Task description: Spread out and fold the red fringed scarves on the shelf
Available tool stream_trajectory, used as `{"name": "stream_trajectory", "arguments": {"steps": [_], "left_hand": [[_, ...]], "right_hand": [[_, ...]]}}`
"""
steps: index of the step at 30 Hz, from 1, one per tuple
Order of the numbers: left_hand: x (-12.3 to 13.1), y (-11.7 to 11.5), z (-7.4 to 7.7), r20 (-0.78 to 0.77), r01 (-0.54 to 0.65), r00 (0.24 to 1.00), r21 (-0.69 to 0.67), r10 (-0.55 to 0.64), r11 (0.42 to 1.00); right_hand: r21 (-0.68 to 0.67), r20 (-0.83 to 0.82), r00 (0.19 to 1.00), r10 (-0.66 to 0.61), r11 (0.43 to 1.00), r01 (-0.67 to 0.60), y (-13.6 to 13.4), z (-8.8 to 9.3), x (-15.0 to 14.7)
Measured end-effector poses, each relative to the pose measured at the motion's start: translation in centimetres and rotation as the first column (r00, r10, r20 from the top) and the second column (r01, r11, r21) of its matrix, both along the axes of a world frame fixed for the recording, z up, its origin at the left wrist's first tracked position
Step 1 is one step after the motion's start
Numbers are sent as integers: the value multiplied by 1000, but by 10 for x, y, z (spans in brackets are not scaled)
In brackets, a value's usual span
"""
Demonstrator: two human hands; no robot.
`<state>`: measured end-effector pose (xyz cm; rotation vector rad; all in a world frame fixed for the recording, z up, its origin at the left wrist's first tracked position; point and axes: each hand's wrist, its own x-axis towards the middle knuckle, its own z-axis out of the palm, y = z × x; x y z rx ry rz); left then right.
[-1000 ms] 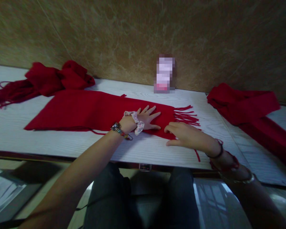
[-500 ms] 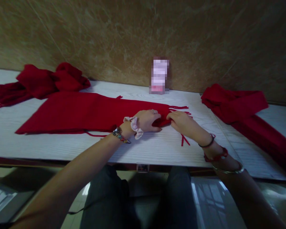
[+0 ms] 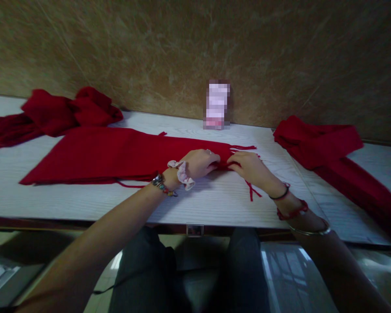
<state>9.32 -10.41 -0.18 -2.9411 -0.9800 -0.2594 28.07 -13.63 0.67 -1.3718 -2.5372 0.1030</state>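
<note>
A red fringed scarf [image 3: 111,153] lies flat across the white table [image 3: 211,200]. My left hand [image 3: 200,163], with a pink scrunchie and a beaded bracelet at the wrist, is closed on the scarf's right end. My right hand [image 3: 249,167] is closed on the same end beside it, just where the fringe starts. Both hands pinch the near edge of the cloth. A few fringe strands [image 3: 252,191] trail onto the table below my right hand.
A crumpled red scarf [image 3: 68,108] lies at the back left. Another red scarf [image 3: 329,145] stretches along the right side. A small blurred pink object [image 3: 217,104] stands against the brown wall behind the scarf. My knees are below the table's edge.
Both hands went from lying flat on the scarf's end to gripping it, and they drew closer together. The fringe end has bunched up and shifted slightly left.
</note>
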Motion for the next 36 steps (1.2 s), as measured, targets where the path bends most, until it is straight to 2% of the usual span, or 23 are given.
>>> {"name": "stream_trajectory", "arguments": {"steps": [5,10,15,19,22,24,29,36], "left_hand": [[1,0,2,8,43,999,-31,-43,999],[2,-1,3,2,65,998,-46,-65,997],[1,-2,6,-8,103,995,-49,-104,993],[1,-2,4,-26,150,988,-47,-151,988],[0,-1,3,-44,179,982,-45,-181,983],[0,-2,3,-68,188,979,-43,-191,981],[-2,-4,8,-142,201,968,-51,-206,978],[-2,-13,11,-207,197,958,-35,-200,980]], "right_hand": [[-9,16,1000,-3,1000,3,0,-4,0],[-19,41,995,88,996,-87,1,-8,3],[2,56,998,-8,1000,8,-1,-2,2],[49,38,999,-19,999,17,-2,-4,-2],[22,32,999,-19,1000,19,-2,-4,-2],[-42,23,999,27,999,-26,-2,-1,1],[-157,32,962,270,952,-262,1,11,16],[-88,88,950,300,952,-292,2,8,20]]}}
